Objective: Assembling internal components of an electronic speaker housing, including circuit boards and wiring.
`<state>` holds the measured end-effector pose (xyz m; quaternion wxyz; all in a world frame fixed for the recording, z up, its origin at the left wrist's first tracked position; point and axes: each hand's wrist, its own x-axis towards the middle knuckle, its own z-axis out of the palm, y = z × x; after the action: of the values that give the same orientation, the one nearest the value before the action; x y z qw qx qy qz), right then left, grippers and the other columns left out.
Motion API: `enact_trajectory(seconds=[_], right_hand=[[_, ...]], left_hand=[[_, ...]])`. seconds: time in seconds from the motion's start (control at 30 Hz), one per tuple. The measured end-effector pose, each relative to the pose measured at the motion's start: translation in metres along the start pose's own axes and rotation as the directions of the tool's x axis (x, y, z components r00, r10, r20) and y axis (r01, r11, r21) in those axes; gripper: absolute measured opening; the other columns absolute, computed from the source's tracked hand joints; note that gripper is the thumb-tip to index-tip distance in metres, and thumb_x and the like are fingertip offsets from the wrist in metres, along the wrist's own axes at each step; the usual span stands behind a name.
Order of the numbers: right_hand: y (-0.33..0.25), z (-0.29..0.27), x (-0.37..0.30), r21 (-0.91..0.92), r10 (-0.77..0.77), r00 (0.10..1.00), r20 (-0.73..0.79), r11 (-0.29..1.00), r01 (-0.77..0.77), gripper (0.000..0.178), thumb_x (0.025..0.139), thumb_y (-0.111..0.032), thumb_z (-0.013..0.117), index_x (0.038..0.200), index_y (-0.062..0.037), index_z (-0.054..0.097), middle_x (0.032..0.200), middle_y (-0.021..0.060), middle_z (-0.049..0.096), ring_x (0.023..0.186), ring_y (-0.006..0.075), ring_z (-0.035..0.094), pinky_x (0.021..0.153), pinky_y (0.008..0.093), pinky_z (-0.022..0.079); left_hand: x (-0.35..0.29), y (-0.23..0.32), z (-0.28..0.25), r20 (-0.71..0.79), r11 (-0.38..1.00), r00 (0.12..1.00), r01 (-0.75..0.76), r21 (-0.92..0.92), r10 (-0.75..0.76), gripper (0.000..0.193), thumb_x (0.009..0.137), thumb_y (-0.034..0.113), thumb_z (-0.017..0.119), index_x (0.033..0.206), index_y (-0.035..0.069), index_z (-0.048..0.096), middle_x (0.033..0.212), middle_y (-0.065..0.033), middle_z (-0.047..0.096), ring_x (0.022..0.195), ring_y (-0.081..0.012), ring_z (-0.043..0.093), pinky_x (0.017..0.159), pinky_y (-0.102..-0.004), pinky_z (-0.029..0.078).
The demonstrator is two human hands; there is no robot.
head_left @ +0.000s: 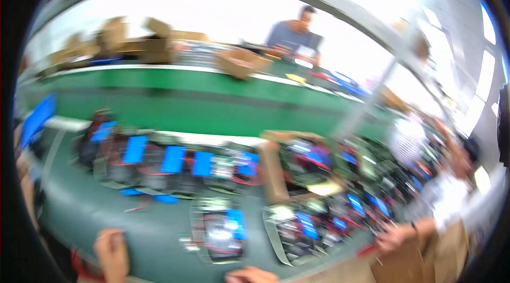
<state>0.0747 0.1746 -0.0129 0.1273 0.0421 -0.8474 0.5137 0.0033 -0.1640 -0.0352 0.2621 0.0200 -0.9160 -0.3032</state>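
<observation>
Here's the oval, pale-rimmed electronic unit (218,238) with its blue rectangular block (235,224), lying just beyond the right hand (252,275) on the dark green bench (154,230). Left hand (111,255) well apart; blur hides whether either hand grips. Beyond both, similar blue-blocked units (172,161) crowd together.

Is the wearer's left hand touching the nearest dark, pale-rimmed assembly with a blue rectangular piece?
No: bare dark green work surface shows between the left hand and that dark, pale-rimmed assembly.
</observation>
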Motion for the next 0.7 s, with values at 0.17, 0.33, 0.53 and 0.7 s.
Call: enact_trajectory(seconds=[0.17, 0.33, 0.53, 0.7], right_hand=[[0.008, -0.042, -0.006, -0.07, -0.077, 0.975, -0.208, 0.995, 0.064, 0.013, 0.087, -0.006, 0.08, 0.097, -0.0011, 0.072, 0.075, 0.0103, 0.065, 0.058, 0.0238, 0.062, 0.052, 0.0332, 0.047], [0.05, -0.139, -0.039, -0.379, -0.225, 0.667, -0.71, 0.921, -0.093, 0.012, 0.087, 0.002, 0.072, 0.096, -0.0009, 0.064, 0.086, 0.0071, 0.067, 0.073, 0.0099, 0.064, 0.067, 0.0254, 0.053], [0.121, -0.288, -0.078, -0.23, -0.035, 0.331, -0.943, 0.787, -0.573, 0.015, 0.088, -0.008, 0.077, 0.099, -0.0017, 0.069, 0.082, 0.0023, 0.07, 0.068, 0.0091, 0.059, 0.067, 0.0247, 0.049], [0.154, -0.333, -0.082, -0.501, -0.146, 0.517, -0.844, 0.56, -0.659, 0.034, 0.075, -0.019, 0.088, 0.098, -0.0026, 0.07, 0.093, 0.011, 0.071, 0.088, 0.025, 0.064, 0.08, 0.0384, 0.054]], left_hand=[[0.034, 0.019, 0.032, 0.26, 0.997, 0.965, -0.018, -0.078, 0.038, 0.023, 0.105, 0.015, 0.059, 0.114, -0.003, 0.068, 0.1, -0.0198, 0.072, 0.087, -0.0313, 0.066, 0.083, -0.0385, 0.053], [0.025, 0.032, 0.029, 0.286, 0.998, 0.958, 0.033, -0.062, -0.015, 0.024, 0.106, 0.015, 0.057, 0.116, -0.003, 0.068, 0.1, -0.0191, 0.072, 0.089, -0.0305, 0.066, 0.084, -0.0382, 0.053], [0.024, 0.033, 0.028, 0.282, 0.998, 0.959, -0.011, -0.056, 0.026, 0.025, 0.106, 0.017, 0.057, 0.117, -0.003, 0.068, 0.107, -0.0191, 0.07, 0.094, -0.0311, 0.065, 0.088, -0.0391, 0.052], [0.024, 0.029, 0.026, 0.271, 0.999, 0.961, -0.045, -0.023, 0.049, 0.024, 0.106, 0.016, 0.058, 0.117, -0.003, 0.068, 0.105, -0.0189, 0.07, 0.092, -0.0312, 0.065, 0.087, -0.0387, 0.052]])
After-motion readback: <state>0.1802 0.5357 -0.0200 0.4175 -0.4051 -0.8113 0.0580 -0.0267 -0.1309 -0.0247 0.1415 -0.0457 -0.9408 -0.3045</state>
